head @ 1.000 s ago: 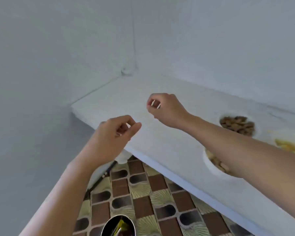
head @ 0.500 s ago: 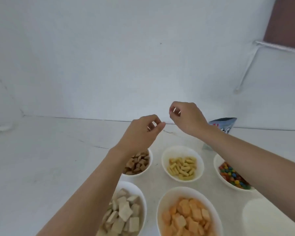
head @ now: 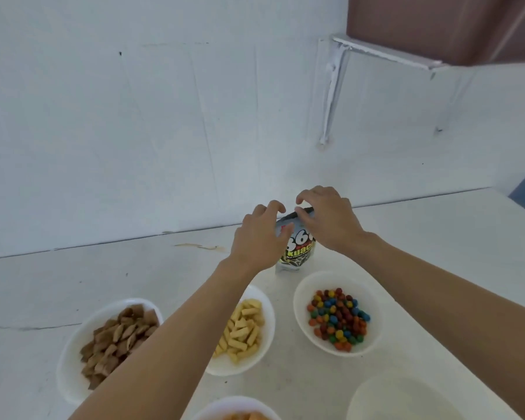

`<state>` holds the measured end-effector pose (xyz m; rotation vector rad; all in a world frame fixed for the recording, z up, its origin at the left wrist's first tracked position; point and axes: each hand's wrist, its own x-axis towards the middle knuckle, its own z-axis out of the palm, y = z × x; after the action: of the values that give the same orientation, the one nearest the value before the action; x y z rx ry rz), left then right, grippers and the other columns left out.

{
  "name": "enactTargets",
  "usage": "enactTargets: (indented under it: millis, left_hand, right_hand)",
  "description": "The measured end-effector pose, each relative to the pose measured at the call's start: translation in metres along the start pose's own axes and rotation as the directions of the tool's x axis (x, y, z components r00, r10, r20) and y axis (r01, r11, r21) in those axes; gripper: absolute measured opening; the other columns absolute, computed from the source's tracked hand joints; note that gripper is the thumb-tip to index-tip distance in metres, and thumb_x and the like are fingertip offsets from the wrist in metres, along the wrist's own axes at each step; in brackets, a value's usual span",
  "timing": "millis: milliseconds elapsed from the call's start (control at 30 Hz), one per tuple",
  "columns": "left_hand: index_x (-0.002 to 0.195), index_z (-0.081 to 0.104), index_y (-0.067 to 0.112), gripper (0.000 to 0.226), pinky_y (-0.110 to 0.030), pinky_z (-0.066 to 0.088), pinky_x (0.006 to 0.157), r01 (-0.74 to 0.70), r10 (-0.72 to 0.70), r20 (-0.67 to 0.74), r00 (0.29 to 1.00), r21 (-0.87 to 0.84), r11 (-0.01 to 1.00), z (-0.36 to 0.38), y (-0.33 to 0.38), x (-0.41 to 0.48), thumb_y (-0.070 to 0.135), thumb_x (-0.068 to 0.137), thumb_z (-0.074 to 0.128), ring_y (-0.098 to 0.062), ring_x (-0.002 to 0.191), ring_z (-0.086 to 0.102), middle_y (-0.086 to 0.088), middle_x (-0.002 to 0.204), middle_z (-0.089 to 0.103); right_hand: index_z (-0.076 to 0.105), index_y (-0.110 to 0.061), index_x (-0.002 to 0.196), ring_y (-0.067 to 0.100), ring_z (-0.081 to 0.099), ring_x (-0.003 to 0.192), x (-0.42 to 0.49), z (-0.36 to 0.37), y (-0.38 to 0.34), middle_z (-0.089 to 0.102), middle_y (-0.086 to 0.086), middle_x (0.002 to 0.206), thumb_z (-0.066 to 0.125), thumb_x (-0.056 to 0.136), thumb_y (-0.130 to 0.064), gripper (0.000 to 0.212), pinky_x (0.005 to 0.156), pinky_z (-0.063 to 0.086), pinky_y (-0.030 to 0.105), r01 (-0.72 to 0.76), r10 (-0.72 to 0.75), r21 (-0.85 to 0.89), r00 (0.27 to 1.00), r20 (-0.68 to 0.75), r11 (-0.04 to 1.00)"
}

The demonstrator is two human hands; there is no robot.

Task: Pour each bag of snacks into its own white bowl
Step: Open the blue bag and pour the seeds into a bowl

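The snack bag [head: 297, 258] is stood upright, its top pointed up, between the bent, open fingers of the left hand [head: 256, 242] and right hand [head: 331, 222]. Its label is partly hidden.

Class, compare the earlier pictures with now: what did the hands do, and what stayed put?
Both hands reached forward to the snack bag: the left hand opened beside it, the right hand touches its top edge with the thumb; a grip isn't clear. The bag and filled bowls stayed put.
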<state>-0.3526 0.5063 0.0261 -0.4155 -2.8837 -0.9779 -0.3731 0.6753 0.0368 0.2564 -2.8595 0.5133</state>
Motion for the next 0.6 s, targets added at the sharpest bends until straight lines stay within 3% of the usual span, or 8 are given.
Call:
enactTargets:
  millis: [133,300,467,600]
  left_hand:
    - [0.115,0.054,0.020,0.022,-0.050,0.053,0.082,0.006,-0.009,0.039,0.999,0.077,0.997,0.017,-0.003,0.016,0.036,0.103,0.044,-0.030,0.093,0.060,-0.004,0.102,0.063]
    - [0.107,0.055,0.016,0.016,-0.044,0.053,0.072,-0.011,0.012,-0.005,1.000,0.068,0.998,0.019,-0.009,0.020,0.027,0.105,0.043,-0.032,0.089,0.061,-0.006,0.096,0.067]
    - [0.101,0.056,0.018,0.011,-0.047,0.053,0.069,-0.031,0.033,-0.093,0.995,0.032,0.999,-0.001,-0.018,0.015,0.022,0.104,0.046,-0.030,0.081,0.060,-0.005,0.088,0.067]
    - [0.101,0.059,0.024,0.013,-0.045,0.053,0.071,-0.020,0.023,-0.218,0.976,0.017,1.000,-0.039,-0.027,0.005,0.020,0.103,0.047,-0.027,0.084,0.061,0.000,0.093,0.070]
  right_hand:
    - [0.062,-0.021,0.104,0.025,0.053,0.098,0.003,0.016,0.001,0.056,-0.003,0.087,0.036,0.106,-0.035,0.030,0.075,0.040,0.039,0.036,-0.035,-0.098,0.999,0.009,0.995]
    - [0.058,-0.018,0.099,0.026,0.051,0.089,0.000,0.025,-0.006,0.050,-0.003,0.080,0.032,0.107,-0.034,0.032,0.072,0.042,0.040,0.059,-0.059,-0.100,0.998,0.000,0.993]
    - [0.054,-0.014,0.096,0.025,0.048,0.086,0.000,0.022,-0.025,0.049,0.000,0.082,0.033,0.107,-0.029,0.028,0.075,0.047,0.047,0.126,-0.125,0.052,0.992,-0.009,0.991]
    - [0.056,-0.011,0.106,0.026,0.047,0.086,0.003,0.017,-0.057,0.052,0.005,0.087,0.039,0.103,-0.018,0.019,0.075,0.048,0.048,0.223,-0.213,0.195,0.975,-0.068,0.955]
